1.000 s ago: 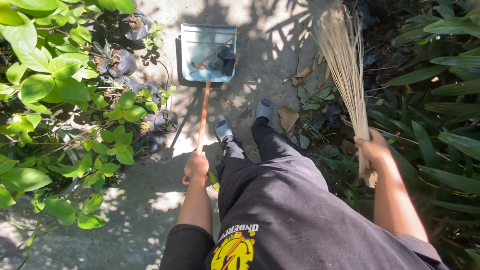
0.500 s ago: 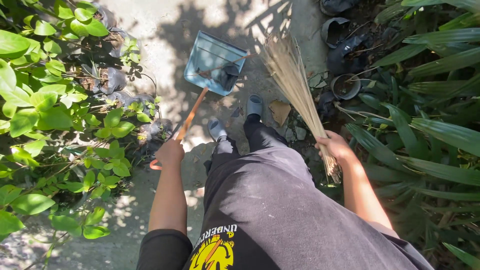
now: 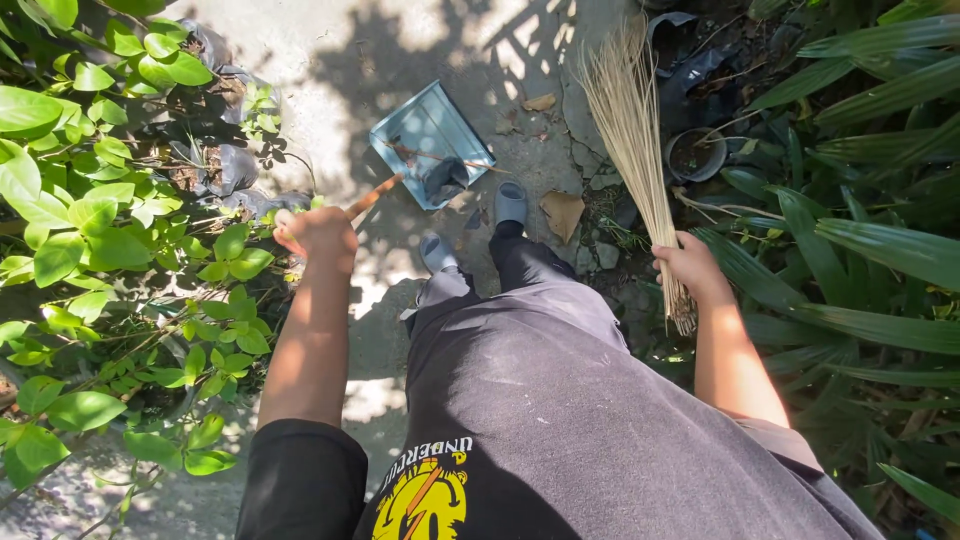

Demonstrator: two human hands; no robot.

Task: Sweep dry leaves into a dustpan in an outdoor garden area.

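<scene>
My left hand grips the orange wooden handle of a blue-grey dustpan, which is held above the concrete path ahead of my feet; dark debris and a twig lie in the pan. My right hand is closed around the bound end of a stick broom, whose pale bristles fan upward and away from me. My grey shoes stand just below the dustpan. A dry brown leaf lies on the ground between my right shoe and the broom.
Leafy green shrubs crowd the left side of the path, with black plastic bags under them. Long-bladed plants fill the right. A small dark pot and black plastic sit by the broom's far end.
My left hand has swung out to the left and lifted, tilting the dustpan handle. The dustpan sits nearer my feet in view. The broom has shifted slightly right with my right hand.
</scene>
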